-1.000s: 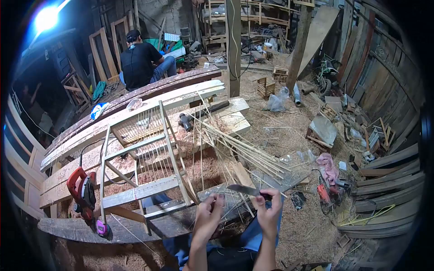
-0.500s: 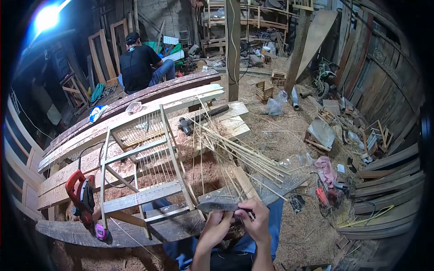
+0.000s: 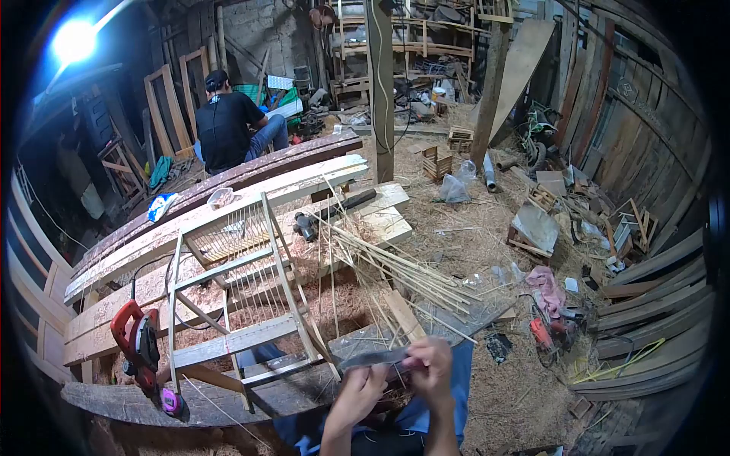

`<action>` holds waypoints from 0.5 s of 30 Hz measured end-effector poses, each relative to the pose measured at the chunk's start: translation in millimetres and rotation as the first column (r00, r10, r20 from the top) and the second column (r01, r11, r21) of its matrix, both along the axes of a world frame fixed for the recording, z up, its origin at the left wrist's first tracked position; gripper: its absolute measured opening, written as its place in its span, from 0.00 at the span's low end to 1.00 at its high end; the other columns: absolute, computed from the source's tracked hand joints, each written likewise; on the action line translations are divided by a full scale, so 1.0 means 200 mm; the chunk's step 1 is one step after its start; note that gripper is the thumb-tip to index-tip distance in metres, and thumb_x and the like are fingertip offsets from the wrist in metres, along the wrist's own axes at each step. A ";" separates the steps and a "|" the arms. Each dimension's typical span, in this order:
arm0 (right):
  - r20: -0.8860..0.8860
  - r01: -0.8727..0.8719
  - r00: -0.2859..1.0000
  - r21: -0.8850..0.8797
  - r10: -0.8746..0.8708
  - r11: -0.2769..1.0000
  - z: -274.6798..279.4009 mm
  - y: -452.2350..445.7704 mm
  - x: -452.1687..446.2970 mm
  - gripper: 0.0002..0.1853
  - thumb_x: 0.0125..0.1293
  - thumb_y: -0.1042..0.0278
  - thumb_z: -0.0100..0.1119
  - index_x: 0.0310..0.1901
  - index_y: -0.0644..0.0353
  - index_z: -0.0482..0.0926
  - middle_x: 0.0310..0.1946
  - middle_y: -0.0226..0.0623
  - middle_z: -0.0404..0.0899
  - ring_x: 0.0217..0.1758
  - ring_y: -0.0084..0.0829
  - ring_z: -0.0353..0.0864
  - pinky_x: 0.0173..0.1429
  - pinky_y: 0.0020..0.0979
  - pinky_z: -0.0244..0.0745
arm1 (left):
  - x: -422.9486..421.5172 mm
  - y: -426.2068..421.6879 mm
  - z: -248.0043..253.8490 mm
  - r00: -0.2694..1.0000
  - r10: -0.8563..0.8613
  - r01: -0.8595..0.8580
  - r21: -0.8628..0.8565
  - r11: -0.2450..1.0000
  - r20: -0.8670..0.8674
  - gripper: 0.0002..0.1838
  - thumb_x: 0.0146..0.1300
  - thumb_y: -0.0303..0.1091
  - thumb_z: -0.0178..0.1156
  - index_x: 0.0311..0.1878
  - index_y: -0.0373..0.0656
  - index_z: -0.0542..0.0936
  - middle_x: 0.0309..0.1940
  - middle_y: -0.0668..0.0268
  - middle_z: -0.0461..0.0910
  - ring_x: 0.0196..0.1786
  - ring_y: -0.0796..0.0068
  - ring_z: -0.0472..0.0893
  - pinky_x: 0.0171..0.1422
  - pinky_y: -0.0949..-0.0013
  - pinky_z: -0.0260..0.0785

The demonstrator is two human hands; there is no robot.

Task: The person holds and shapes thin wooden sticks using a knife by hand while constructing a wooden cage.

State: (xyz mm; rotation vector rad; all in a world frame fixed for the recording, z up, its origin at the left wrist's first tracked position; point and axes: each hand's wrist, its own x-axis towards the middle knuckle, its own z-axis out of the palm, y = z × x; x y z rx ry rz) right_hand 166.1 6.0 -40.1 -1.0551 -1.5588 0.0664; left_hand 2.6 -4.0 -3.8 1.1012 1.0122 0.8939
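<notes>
A knife with a broad dark blade [image 3: 374, 357] lies level in front of my body, its tip to the left. My right hand [image 3: 430, 368] is wrapped round its handle, slightly blurred. Just under the blade, my left hand [image 3: 360, 393] is closed, with fingertips at the blade; whatever thin piece it may hold is too small to name. Beyond my hands, thin bamboo strips [image 3: 411, 273] lie in a loose pile on the bench. A wooden frame with thin slats [image 3: 234, 346] leans to the left of my hands.
A red power planer [image 3: 137, 342] and a pink tape measure [image 3: 172, 402] sit at the left bench edge. A dark hammer-like tool [image 3: 306, 226] lies behind the frame. Another person [image 3: 224, 129] sits beyond the planks [image 3: 266, 181]. A post [image 3: 382, 99] stands behind.
The knife has swung from pointing up-left between separated hands to lying level across my left hand. My hands have come together. The view has shifted slightly.
</notes>
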 end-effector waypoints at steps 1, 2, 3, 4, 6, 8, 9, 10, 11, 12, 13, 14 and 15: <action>-0.016 0.094 0.995 -0.021 -0.094 0.995 -0.03 0.01 0.04 0.08 0.58 0.80 0.63 0.35 0.57 0.75 0.31 0.36 0.79 0.36 0.39 0.78 0.42 0.38 0.70 | -0.01 0.00 0.06 1.000 0.017 -0.018 -0.040 0.999 -0.003 0.17 0.80 0.42 0.47 0.38 0.39 0.73 0.24 0.74 0.66 0.25 0.85 0.64 0.27 0.74 0.59; -0.028 0.186 0.982 -0.048 -0.187 0.981 -0.08 0.02 0.11 0.06 0.59 0.79 0.63 0.35 0.59 0.74 0.30 0.36 0.78 0.35 0.39 0.77 0.43 0.37 0.70 | 0.00 0.01 0.05 0.995 0.089 -0.091 0.036 0.995 0.042 0.18 0.80 0.45 0.46 0.36 0.42 0.71 0.23 0.77 0.63 0.23 0.88 0.61 0.25 0.78 0.54; -0.063 0.404 0.906 -0.161 -0.418 0.900 -0.15 0.02 0.23 0.05 0.64 0.75 0.61 0.35 0.59 0.73 0.28 0.35 0.76 0.35 0.37 0.75 0.44 0.37 0.70 | -0.03 -0.02 0.08 0.995 0.086 -0.087 0.035 0.996 0.041 0.18 0.80 0.45 0.46 0.36 0.42 0.71 0.23 0.77 0.63 0.23 0.88 0.61 0.25 0.78 0.54; -0.070 0.589 0.777 -0.270 -0.626 0.761 -0.23 0.02 0.37 0.06 0.68 0.72 0.59 0.34 0.60 0.73 0.27 0.35 0.74 0.34 0.36 0.74 0.45 0.37 0.70 | -0.06 -0.07 0.13 0.993 -0.003 0.006 -0.026 1.000 0.121 0.19 0.80 0.46 0.47 0.36 0.43 0.70 0.23 0.77 0.61 0.23 0.88 0.60 0.25 0.78 0.53; -0.252 0.480 0.789 -0.314 -0.560 0.819 -0.32 -0.02 0.48 0.14 0.75 0.60 0.56 0.38 0.62 0.71 0.33 0.35 0.72 0.38 0.30 0.72 0.47 0.34 0.70 | -0.07 -0.05 0.16 0.978 -0.049 0.066 -0.078 0.995 0.201 0.19 0.79 0.48 0.48 0.33 0.46 0.66 0.22 0.78 0.58 0.20 0.88 0.56 0.22 0.78 0.48; -0.249 0.386 0.866 -0.218 -0.433 0.897 -0.19 -0.09 0.37 0.16 0.74 0.57 0.58 0.39 0.63 0.72 0.35 0.38 0.74 0.39 0.34 0.74 0.47 0.36 0.71 | -0.04 0.00 0.11 0.979 -0.016 0.036 -0.094 0.995 0.203 0.19 0.79 0.48 0.48 0.33 0.46 0.65 0.22 0.78 0.57 0.20 0.88 0.55 0.22 0.78 0.47; -0.258 0.344 0.890 -0.160 -0.376 0.925 -0.10 -0.05 0.29 0.15 0.72 0.57 0.61 0.38 0.63 0.74 0.34 0.41 0.76 0.39 0.39 0.76 0.46 0.39 0.71 | -0.01 0.04 0.11 0.980 -0.005 0.022 -0.083 0.996 0.199 0.20 0.80 0.48 0.47 0.32 0.46 0.65 0.21 0.79 0.56 0.19 0.88 0.54 0.22 0.77 0.46; -0.273 0.270 0.915 -0.135 -0.298 0.953 -0.10 -0.04 0.26 0.16 0.69 0.57 0.65 0.39 0.62 0.74 0.36 0.41 0.77 0.39 0.39 0.77 0.46 0.38 0.72 | 0.02 0.04 0.14 0.986 -0.019 0.037 -0.104 0.994 0.165 0.20 0.80 0.48 0.47 0.32 0.46 0.65 0.21 0.79 0.57 0.19 0.88 0.54 0.22 0.76 0.46; -0.291 0.172 0.934 -0.136 -0.205 0.976 -0.08 -0.04 0.23 0.16 0.67 0.57 0.67 0.38 0.61 0.75 0.36 0.42 0.79 0.38 0.39 0.78 0.46 0.38 0.72 | 0.04 0.04 0.13 0.987 -0.029 0.046 -0.102 0.994 0.159 0.20 0.80 0.48 0.47 0.32 0.46 0.65 0.21 0.79 0.57 0.19 0.88 0.54 0.22 0.76 0.46; -0.268 0.127 0.949 -0.146 -0.163 0.981 -0.06 -0.04 0.19 0.17 0.66 0.56 0.68 0.38 0.61 0.75 0.35 0.41 0.79 0.37 0.40 0.78 0.45 0.38 0.72 | 0.04 0.04 0.11 0.982 -0.064 0.081 -0.090 0.993 0.176 0.19 0.80 0.48 0.47 0.33 0.46 0.66 0.21 0.78 0.57 0.20 0.88 0.54 0.22 0.77 0.46; -0.245 0.078 0.963 -0.154 -0.114 0.985 -0.03 -0.04 0.16 0.17 0.64 0.55 0.70 0.38 0.60 0.76 0.33 0.40 0.79 0.36 0.40 0.78 0.43 0.38 0.71 | 0.04 0.04 0.08 0.976 -0.094 0.111 -0.075 0.991 0.194 0.19 0.80 0.48 0.47 0.34 0.46 0.66 0.22 0.78 0.58 0.20 0.88 0.54 0.22 0.77 0.46; -0.196 0.061 0.976 -0.162 -0.093 0.985 0.01 -0.04 0.12 0.17 0.63 0.54 0.71 0.37 0.59 0.76 0.32 0.39 0.79 0.36 0.40 0.78 0.42 0.38 0.71 | 0.04 0.04 0.07 0.969 -0.063 0.091 -0.106 0.990 0.238 0.16 0.79 0.45 0.49 0.36 0.45 0.68 0.23 0.78 0.60 0.21 0.89 0.56 0.22 0.79 0.46; -0.144 0.044 0.987 -0.170 -0.069 0.984 0.05 -0.04 0.08 0.17 0.62 0.54 0.72 0.36 0.58 0.77 0.30 0.38 0.79 0.35 0.40 0.78 0.41 0.38 0.70 | 0.03 0.04 0.05 0.970 -0.057 0.083 -0.103 0.991 0.236 0.16 0.79 0.45 0.49 0.36 0.45 0.68 0.23 0.78 0.60 0.21 0.89 0.56 0.22 0.79 0.46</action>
